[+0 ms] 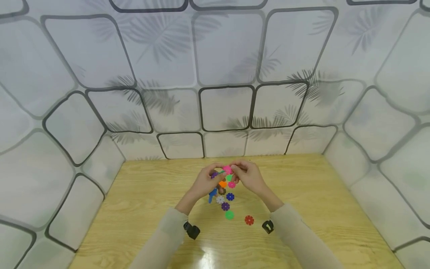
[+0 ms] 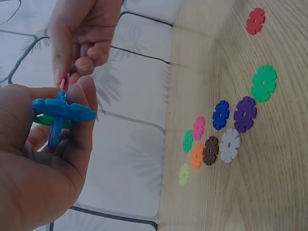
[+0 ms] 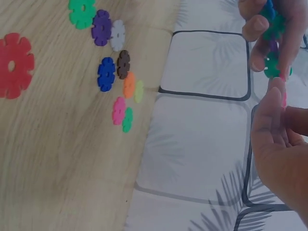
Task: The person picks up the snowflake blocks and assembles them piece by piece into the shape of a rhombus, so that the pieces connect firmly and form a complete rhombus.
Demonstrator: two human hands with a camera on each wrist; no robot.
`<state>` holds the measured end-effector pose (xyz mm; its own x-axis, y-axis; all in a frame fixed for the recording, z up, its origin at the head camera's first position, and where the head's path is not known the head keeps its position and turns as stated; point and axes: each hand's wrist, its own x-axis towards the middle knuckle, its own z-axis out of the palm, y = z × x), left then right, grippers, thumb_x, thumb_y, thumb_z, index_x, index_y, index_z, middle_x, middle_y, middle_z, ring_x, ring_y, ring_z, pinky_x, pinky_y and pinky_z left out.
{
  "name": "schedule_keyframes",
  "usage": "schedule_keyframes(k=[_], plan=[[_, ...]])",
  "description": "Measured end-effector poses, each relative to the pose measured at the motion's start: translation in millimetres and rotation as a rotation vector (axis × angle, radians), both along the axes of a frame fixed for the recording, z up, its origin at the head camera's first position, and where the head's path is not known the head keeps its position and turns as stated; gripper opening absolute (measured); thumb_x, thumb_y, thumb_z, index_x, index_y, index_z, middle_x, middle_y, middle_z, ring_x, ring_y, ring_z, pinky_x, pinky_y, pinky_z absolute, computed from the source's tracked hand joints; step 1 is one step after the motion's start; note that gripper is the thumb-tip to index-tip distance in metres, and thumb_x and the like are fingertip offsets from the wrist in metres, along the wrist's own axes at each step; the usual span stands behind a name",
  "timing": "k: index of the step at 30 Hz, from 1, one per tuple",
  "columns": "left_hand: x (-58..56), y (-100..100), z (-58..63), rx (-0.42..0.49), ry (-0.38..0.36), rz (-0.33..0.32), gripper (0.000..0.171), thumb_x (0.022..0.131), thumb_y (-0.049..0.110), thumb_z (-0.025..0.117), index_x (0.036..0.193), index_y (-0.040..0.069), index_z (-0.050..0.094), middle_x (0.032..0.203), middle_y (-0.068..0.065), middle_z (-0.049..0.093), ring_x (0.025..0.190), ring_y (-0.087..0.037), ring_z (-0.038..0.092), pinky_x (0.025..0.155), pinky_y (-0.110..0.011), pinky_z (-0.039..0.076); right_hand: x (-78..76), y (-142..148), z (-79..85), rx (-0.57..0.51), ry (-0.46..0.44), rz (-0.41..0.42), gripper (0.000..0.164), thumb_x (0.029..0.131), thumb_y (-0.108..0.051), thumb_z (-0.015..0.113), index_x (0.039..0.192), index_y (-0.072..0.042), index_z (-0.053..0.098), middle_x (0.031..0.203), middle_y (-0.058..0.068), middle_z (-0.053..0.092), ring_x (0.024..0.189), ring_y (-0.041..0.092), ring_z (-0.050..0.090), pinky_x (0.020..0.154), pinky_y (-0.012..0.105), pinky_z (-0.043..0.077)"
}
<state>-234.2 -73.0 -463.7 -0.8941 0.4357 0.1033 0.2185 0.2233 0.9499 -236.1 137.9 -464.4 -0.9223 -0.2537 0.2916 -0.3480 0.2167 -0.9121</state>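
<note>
My left hand (image 1: 205,182) grips a small cluster of joined, notched flower-shaped plastic discs. A blue disc (image 2: 72,110) of this cluster faces the left wrist view, and a green disc (image 3: 272,66) and some purple show between the fingers in the right wrist view. With thumb and fingers, my right hand (image 1: 250,178) pinches a bright pink disc (image 1: 227,169) at the cluster's far end. Both hands are raised above the table, their fingertips close together. Fingers hide where the pink disc meets the cluster, so I cannot tell whether it is slotted in.
Loose discs lie on the wooden table (image 1: 151,209): red (image 1: 249,220), green (image 1: 229,215), purple (image 1: 225,206), white (image 2: 230,145), dark blue (image 2: 221,115), brown (image 2: 210,150), orange (image 2: 197,155), yellow (image 2: 184,174), pink (image 3: 119,110) and another green (image 3: 127,120). Patterned cloth walls (image 1: 225,108) enclose the table's back and sides.
</note>
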Motion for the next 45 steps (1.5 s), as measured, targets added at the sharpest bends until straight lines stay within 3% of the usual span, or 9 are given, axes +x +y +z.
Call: schedule_keyframes(k=[5, 9, 12, 18, 22, 29, 35, 38, 45], plan=[[-1.1, -3.9, -0.1, 0.013, 0.004, 0.032, 0.039, 0.109, 0.019, 0.061, 0.146, 0.008, 0.057, 0.109, -0.029, 0.072, 0.056, -0.020, 0.072, 0.054, -0.031, 0.061, 3.0, 7.2, -11.4, 0.056, -0.046, -0.018, 0.022, 0.109, -0.010, 0.059, 0.121, 0.005, 0.070, 0.093, 0.014, 0.072, 0.069, 0.021, 0.070, 0.061, 0.033, 0.062], [-1.2, -5.9, 0.7, 0.021, 0.004, 0.039, 0.038, 0.109, 0.020, 0.060, 0.145, 0.009, 0.059, 0.106, -0.026, 0.074, 0.056, -0.021, 0.072, 0.054, -0.032, 0.060, 5.1, 10.4, -24.3, 0.119, -0.067, 0.001, 0.020, 0.108, -0.009, 0.060, 0.119, 0.003, 0.071, 0.089, 0.011, 0.074, 0.067, 0.013, 0.067, 0.060, 0.029, 0.060], [-1.3, -6.1, 0.9, 0.020, 0.001, 0.045, 0.038, 0.109, 0.019, 0.060, 0.146, 0.009, 0.058, 0.107, -0.026, 0.074, 0.056, -0.017, 0.072, 0.055, -0.030, 0.060, 7.0, 10.2, -32.5, 0.163, -0.075, 0.018, 0.019, 0.107, -0.009, 0.062, 0.119, 0.002, 0.071, 0.092, 0.017, 0.075, 0.067, 0.014, 0.066, 0.058, 0.027, 0.057], [-2.2, -6.9, -1.0, 0.022, 0.004, 0.047, 0.038, 0.109, 0.016, 0.059, 0.147, 0.008, 0.057, 0.110, -0.031, 0.071, 0.059, -0.027, 0.073, 0.055, -0.031, 0.060, 12.2, 8.7, -48.2, 0.249, -0.085, 0.068, 0.024, 0.104, -0.010, 0.065, 0.121, 0.005, 0.071, 0.107, 0.026, 0.074, 0.079, 0.035, 0.071, 0.061, 0.021, 0.056], [-2.1, -7.7, -0.9, 0.023, 0.009, 0.042, 0.038, 0.109, 0.017, 0.059, 0.146, 0.008, 0.057, 0.110, -0.031, 0.070, 0.058, -0.023, 0.072, 0.055, -0.032, 0.060, 18.2, 8.8, -59.0, 0.311, -0.067, 0.098, 0.022, 0.102, -0.008, 0.067, 0.119, 0.004, 0.073, 0.105, 0.016, 0.076, 0.084, 0.023, 0.069, 0.070, 0.022, 0.058], [-0.6, -9.8, 3.4, 0.013, -0.011, 0.067, 0.039, 0.109, 0.020, 0.060, 0.146, 0.011, 0.058, 0.107, -0.024, 0.072, 0.065, -0.036, 0.075, 0.054, -0.038, 0.062, 23.0, 8.1, -82.5, 0.394, -0.050, 0.159, 0.017, 0.097, -0.011, 0.073, 0.113, -0.005, 0.077, 0.098, 0.000, 0.075, 0.085, 0.008, 0.063, 0.075, 0.021, 0.056], [0.4, -10.9, 6.1, 0.008, -0.013, 0.068, 0.040, 0.109, 0.019, 0.059, 0.148, 0.009, 0.056, 0.113, -0.030, 0.070, 0.057, -0.015, 0.071, 0.055, -0.043, 0.063, 23.8, 8.1, -92.2, 0.415, -0.059, 0.211, 0.019, 0.092, -0.011, 0.077, 0.111, -0.008, 0.078, 0.097, -0.001, 0.072, 0.083, 0.010, 0.060, 0.071, 0.021, 0.054], [1.0, -11.5, 6.8, 0.013, -0.017, 0.066, 0.040, 0.109, 0.019, 0.059, 0.148, 0.009, 0.056, 0.112, -0.028, 0.071, 0.057, -0.012, 0.070, 0.057, -0.050, 0.063, 25.0, 9.6, -94.7, 0.435, -0.047, 0.223, 0.021, 0.092, -0.012, 0.078, 0.112, -0.007, 0.078, 0.096, -0.001, 0.071, 0.083, 0.009, 0.059, 0.072, 0.021, 0.054], [0.7, -11.8, 6.6, 0.023, -0.023, 0.074, 0.038, 0.109, 0.018, 0.060, 0.146, 0.009, 0.058, 0.101, -0.016, 0.072, 0.062, -0.033, 0.074, 0.054, -0.043, 0.063, 27.4, 11.8, -100.2, 0.476, -0.057, 0.231, 0.023, 0.092, -0.018, 0.079, 0.112, -0.007, 0.077, 0.098, -0.002, 0.071, 0.084, 0.006, 0.059, 0.074, 0.021, 0.053]])
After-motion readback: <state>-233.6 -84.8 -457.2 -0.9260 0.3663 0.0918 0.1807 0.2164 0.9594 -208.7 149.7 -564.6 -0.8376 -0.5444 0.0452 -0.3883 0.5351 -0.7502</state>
